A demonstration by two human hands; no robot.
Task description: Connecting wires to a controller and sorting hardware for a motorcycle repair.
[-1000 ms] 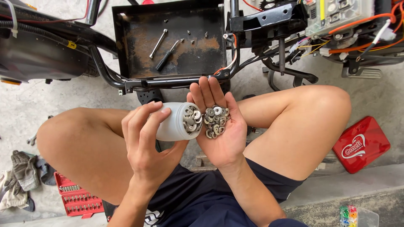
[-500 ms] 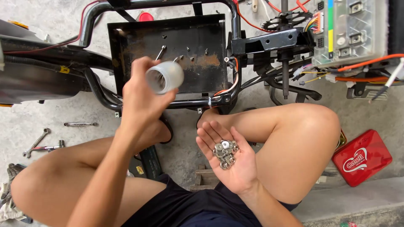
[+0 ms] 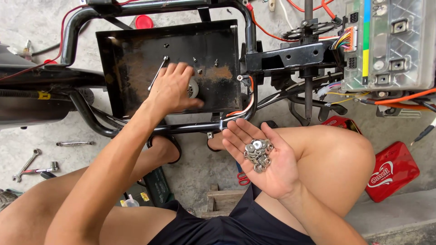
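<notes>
My right hand (image 3: 265,159) lies palm up over my right knee and cups a pile of several metal washers (image 3: 258,154). My left hand (image 3: 174,88) reaches forward into the rusty black metal tray (image 3: 131,63) of the vehicle frame. It is wrapped around a small white jar (image 3: 194,88), whose open end peeks out past my fingers and rests on or just above the tray floor. A long bolt (image 3: 158,71) and a few small screws lie in the tray by my left hand.
Black frame tubes (image 3: 91,118) ring the tray. A chain sprocket (image 3: 305,31), a wired controller box (image 3: 390,45) and orange cables sit at the upper right. Wrenches (image 3: 32,165) lie on the concrete at left. A red tin (image 3: 391,170) lies at right.
My left hand carried the white jar from beside my right palm forward and down into the black tray. My right hand stayed palm up with the washers.
</notes>
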